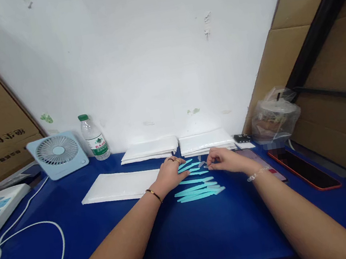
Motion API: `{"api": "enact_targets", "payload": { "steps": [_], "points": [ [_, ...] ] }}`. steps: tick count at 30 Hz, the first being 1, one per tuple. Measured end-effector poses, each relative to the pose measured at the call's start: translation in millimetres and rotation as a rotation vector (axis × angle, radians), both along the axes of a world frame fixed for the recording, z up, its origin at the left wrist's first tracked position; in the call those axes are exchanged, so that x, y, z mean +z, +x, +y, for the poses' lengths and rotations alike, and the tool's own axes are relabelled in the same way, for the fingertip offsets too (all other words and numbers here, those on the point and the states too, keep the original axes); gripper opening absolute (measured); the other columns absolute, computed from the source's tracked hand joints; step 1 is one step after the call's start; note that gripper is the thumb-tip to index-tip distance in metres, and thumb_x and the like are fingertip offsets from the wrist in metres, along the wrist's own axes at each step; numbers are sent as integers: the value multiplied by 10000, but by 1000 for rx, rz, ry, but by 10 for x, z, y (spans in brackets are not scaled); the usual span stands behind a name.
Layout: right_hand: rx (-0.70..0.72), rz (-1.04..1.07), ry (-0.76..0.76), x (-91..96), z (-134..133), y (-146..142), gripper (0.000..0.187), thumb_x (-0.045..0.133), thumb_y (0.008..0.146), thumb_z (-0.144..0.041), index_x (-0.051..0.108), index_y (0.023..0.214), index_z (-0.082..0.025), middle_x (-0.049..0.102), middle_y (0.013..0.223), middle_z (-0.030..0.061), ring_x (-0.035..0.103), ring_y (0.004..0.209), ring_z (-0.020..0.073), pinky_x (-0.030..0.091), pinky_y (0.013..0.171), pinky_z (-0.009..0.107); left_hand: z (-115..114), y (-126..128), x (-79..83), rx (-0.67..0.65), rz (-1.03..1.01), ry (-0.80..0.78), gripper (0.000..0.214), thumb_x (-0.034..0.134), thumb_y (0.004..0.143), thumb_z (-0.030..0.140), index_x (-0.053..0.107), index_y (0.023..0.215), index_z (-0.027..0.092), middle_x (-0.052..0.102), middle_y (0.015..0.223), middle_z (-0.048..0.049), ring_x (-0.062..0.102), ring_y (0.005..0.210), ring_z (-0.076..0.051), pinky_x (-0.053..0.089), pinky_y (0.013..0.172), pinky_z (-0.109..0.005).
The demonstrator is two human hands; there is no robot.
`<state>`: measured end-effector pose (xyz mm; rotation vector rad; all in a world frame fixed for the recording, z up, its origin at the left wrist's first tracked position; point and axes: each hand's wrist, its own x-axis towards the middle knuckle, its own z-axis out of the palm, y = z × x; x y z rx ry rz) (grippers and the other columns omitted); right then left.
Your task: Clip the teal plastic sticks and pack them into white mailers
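Several thin turquoise plastic pieces (198, 189) lie in a loose row on the blue table (190, 236), pointing left to right. My left hand (169, 174) rests on the table at their left end, fingers curled over the upper pieces (188, 165). My right hand (222, 160) is at their right end, fingers pinched on a small piece I cannot make out. A flat white bag (119, 186) lies just left of my left hand.
Two stacks of white bags (150, 149) (206, 141) sit against the wall. A small blue fan (58, 154) and a water bottle (93, 137) stand at the left, with white cables (18, 232). A phone (303, 165) and a bagged cup (275, 120) are at the right.
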<state>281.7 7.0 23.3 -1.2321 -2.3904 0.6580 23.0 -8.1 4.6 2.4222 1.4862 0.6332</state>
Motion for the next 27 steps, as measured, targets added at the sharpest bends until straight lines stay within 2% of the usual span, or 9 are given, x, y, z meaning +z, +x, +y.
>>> {"api": "enact_targets", "payload": {
  "steps": [2,4,8,11,15,20,24,27],
  "points": [
    [84,-48,-57,31,-61,-61,218,662,728,-383,665,820,-185,560,857,35,524,762,163,413,664,269,-4,10,-46,7,-11,17,477,530,816,455,555,1213,191,566,1220,-85,459,1153,-259,402,937,-335],
    [134,-103,-89,38,-104,-116,221,685,702,-375,669,815,-186,555,853,31,527,759,162,409,651,264,-3,25,-85,-7,3,-21,469,493,843,429,532,1242,185,560,1239,-87,450,1164,-262,395,959,-357],
    [158,-143,-105,21,-126,-163,175,676,699,-329,662,779,-174,536,832,26,508,707,143,393,609,251,-12,56,-108,-105,45,-74,361,482,858,356,572,1189,244,573,1238,-43,449,1167,-251,381,972,-380],
    [165,-136,-140,23,-120,-144,178,669,699,-325,647,775,-166,536,819,23,492,677,130,388,593,245,-38,74,-71,-160,17,-69,333,443,886,372,593,1156,247,595,1205,-36,470,1145,-229,392,952,-352],
    [121,-69,-164,48,-110,-110,222,644,720,-364,629,809,-162,566,811,27,505,684,137,394,600,246,-80,97,27,-165,-45,-6,354,383,913,440,621,1090,246,637,1114,-21,537,1051,-191,407,895,-305],
    [57,-16,-132,71,-74,-53,211,622,731,-369,628,782,-164,605,817,37,534,707,147,406,625,249,-61,93,112,-186,43,3,243,455,883,346,665,864,225,687,910,15,600,850,-147,408,738,-242],
    [-24,-45,-176,40,-6,54,183,607,742,-346,629,773,-168,649,767,37,574,705,163,416,622,254,18,34,97,-75,59,-28,265,433,883,342,656,830,209,681,844,0,596,782,-153,405,696,-248],
    [-86,-65,-99,49,1,99,188,643,712,-348,634,767,-169,646,780,40,569,710,167,415,615,257,51,2,46,-57,61,-89,283,433,876,393,659,876,221,664,843,-10,585,803,-168,418,713,-266]
  ]
}}
